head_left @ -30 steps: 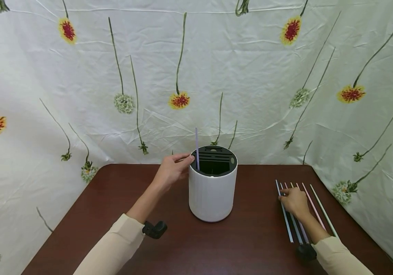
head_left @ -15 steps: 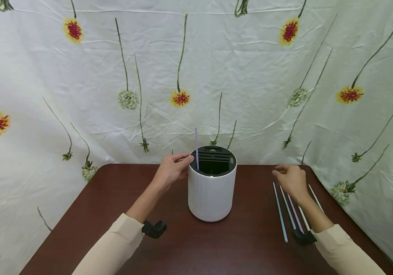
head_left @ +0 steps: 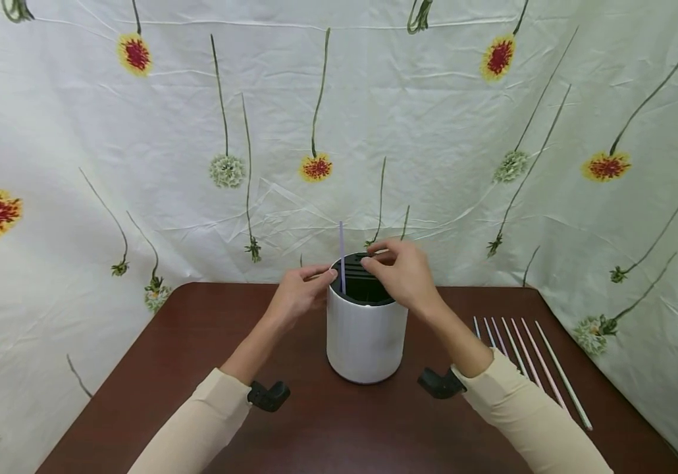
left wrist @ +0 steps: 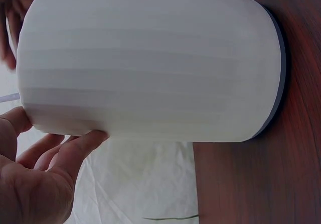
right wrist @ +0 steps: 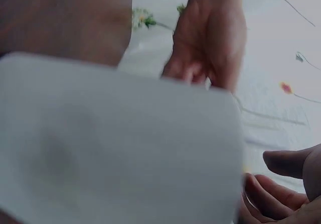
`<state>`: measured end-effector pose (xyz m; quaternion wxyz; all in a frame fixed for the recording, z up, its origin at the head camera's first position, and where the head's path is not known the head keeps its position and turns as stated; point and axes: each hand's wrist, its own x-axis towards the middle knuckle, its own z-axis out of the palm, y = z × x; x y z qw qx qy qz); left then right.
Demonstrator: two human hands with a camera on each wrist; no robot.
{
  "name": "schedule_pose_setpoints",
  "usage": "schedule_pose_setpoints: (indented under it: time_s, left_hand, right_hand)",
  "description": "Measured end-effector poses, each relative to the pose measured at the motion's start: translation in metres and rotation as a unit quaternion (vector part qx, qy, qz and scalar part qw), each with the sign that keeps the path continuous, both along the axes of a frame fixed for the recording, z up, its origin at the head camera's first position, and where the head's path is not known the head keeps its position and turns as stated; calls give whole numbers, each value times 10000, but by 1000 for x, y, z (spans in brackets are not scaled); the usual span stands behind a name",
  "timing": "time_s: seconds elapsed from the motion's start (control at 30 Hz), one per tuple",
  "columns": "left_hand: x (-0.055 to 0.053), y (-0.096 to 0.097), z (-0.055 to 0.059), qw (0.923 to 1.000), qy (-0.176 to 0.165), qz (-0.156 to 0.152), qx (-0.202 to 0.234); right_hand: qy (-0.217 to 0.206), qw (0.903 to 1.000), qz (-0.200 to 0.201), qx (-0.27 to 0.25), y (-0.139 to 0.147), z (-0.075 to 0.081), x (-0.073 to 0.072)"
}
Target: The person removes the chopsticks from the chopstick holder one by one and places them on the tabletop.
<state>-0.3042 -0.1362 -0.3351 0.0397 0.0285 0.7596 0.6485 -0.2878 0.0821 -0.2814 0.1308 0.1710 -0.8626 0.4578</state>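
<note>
A white round holder (head_left: 365, 342) with a black slotted top (head_left: 353, 270) stands upright on the table. One thin purple straw (head_left: 342, 247) sticks up from its left side. My left hand (head_left: 300, 291) grips the holder's left rim, thumb at the top edge and fingers against the outer wall, as the left wrist view also shows. Over the right side of the top is my right hand (head_left: 405, 271), thumb and fingers apart. The right wrist view shows nothing between those fingers (right wrist: 286, 161); whether they touch the rim, I cannot tell.
Several pastel straws (head_left: 564, 375) lie side by side on the right of the dark red-brown table (head_left: 339, 428), partly behind my right forearm. A white flowered cloth (head_left: 268, 99) hangs behind the table and along its sides.
My right hand has left the straws on the right, rising and moving left to the top of the holder. The straws lie there still. My left hand has stayed on the rim.
</note>
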Motion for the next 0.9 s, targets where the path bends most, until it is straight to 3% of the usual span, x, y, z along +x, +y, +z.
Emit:
schedule_pose_setpoints:
  time_s: [0.3, 0.57, 0.9]
  left_hand:
    - [1, -1, -1, 9997, 91, -162, 126]
    - [2, -3, -1, 9992, 254, -108, -279]
    - [4, -1, 0, 9987, 271, -14, -441]
  right_hand:
    - [-160, 9998, 39, -91, -36, -15, -7]
    - [-73, 9999, 48, 83, -39, -19, -10]
    - [150, 9981, -16, -600, -32, -5, -2]
